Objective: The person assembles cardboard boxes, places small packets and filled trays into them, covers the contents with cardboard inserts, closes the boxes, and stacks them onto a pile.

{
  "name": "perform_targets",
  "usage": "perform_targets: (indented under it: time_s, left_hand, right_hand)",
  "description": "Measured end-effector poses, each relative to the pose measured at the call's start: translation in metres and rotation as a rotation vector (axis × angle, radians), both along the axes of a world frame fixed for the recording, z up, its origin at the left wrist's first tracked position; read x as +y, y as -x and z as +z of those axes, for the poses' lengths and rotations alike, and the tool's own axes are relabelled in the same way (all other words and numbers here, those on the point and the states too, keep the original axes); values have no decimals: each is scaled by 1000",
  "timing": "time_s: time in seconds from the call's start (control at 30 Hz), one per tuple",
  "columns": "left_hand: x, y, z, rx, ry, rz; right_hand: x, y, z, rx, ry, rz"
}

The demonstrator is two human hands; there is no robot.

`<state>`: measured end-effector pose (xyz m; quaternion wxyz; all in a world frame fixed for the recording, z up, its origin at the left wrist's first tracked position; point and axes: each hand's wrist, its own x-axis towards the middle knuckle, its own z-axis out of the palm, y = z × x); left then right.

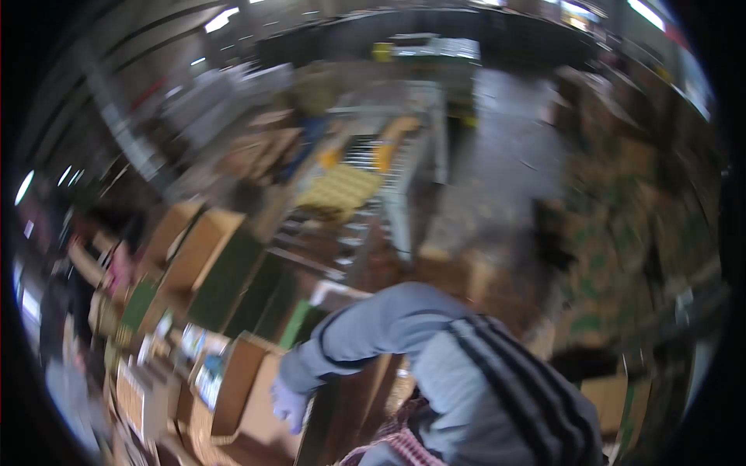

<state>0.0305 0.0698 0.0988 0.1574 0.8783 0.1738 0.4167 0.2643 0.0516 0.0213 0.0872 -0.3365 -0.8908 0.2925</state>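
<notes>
Heavy blur. Right hand [289, 404] hung downward at the open cardboard box [258, 400], person's left; couldn't tell how far open or whether it held anything. Left hand was out of view. Box: brown, flat-walled, base hidden. Beyond, 1 bumpy yellow sheet [342, 192] lay on metal rollers [330, 239].

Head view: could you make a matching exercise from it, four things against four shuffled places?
Things:
1. Yellow textured sheet
2. Grey sleeve with black stripes
3. Person's right hand
4. Blurred pile of brown cartons with green patches

Places:
A. At an open brown cardboard box
B. Along the picture's right side
C. On the metal roller conveyor
D. Bent across the lower centre

Pairs: 1-C, 2-D, 3-A, 4-B
</notes>
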Motion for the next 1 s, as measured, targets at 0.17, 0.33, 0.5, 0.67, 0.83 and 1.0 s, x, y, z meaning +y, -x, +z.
perform_targets:
  time_s: [0.17,0.33,0.5,0.67,0.83,1.0]
  left_hand:
    - [51,-15,11,-178,360,255]
    - [114,-30,-2,-214,656,142]
    - [130,-46,-18,-297,897,15]
    - [162,-77,-12,-371,1012,-128]
    - [211,-148,-15,-398,1043,-310]
    - [209,-225,-25,-433,1232,-578]
  right_hand:
    - [-33,-87,20,1387,291,-738]
    - [-67,-83,-245,1590,109,-493]
    - [-105,-65,11,1124,457,-834]
    - [-47,-147,85,1246,158,-634]
    - [39,-285,98,1325,88,-811]
    - [118,-374,21,1417,222,-814]
